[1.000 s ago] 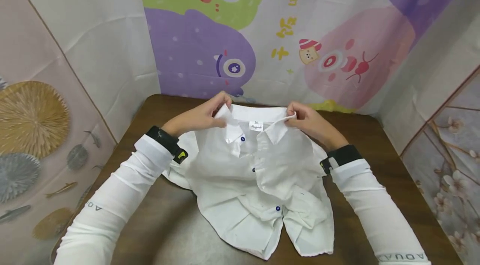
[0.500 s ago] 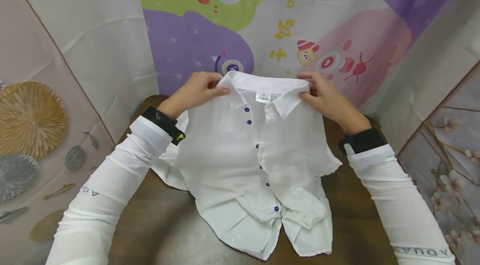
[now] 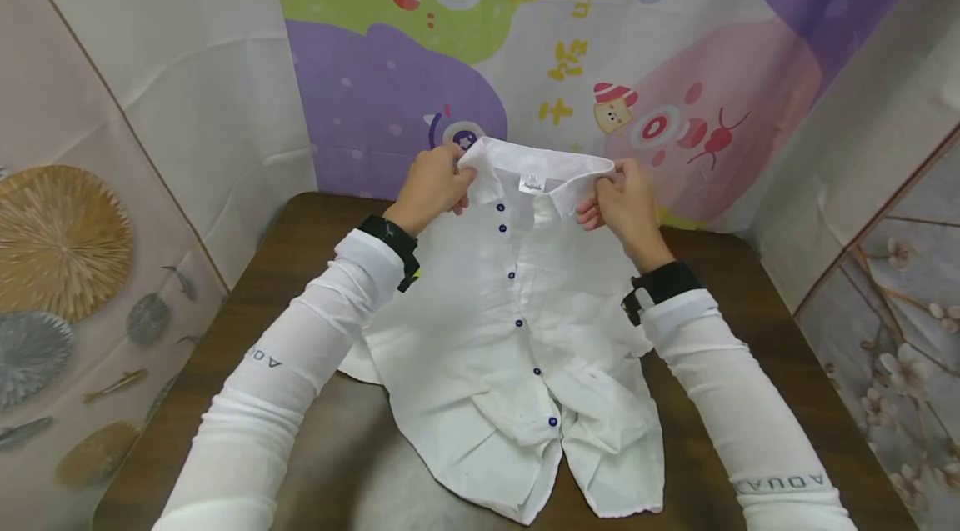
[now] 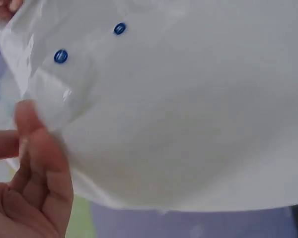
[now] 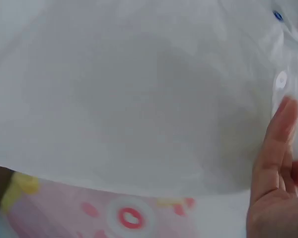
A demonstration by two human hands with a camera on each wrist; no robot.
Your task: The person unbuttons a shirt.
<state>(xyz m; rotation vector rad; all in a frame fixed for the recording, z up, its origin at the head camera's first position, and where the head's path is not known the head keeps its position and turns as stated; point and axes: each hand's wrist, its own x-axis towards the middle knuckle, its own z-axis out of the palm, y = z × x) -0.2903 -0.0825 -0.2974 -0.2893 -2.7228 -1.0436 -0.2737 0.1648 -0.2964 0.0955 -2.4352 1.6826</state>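
A short white shirt [image 3: 457, 306] with dark blue buttons down its front is held up by the collar [image 3: 543, 157], its lower part lying on the brown table [image 3: 712, 364]. At the collar's left end, my left hand [image 3: 431, 187] pinches the cloth between thumb and fingers. My right hand [image 3: 624, 202] grips the other end, some fingers curled under the collar point. A small white label [image 3: 532, 182] shows inside the neck. In the left wrist view, two blue buttons [image 4: 61, 56] lie near the fingers; in the right wrist view, a pale button [image 5: 281, 79] shows above the fingertips.
Behind the table hangs a cartoon-printed cloth [image 3: 405, 97], close to the raised collar. Patterned panels flank the table on the left [image 3: 67, 97] and right [image 3: 900, 298]. The shirt's right front hem is bunched in folds [image 3: 600, 414].
Both hands have raised the collar from low over the table, drawing the shirt front upward. Since half a second ago the hands have come closer together, the left one shifting right.
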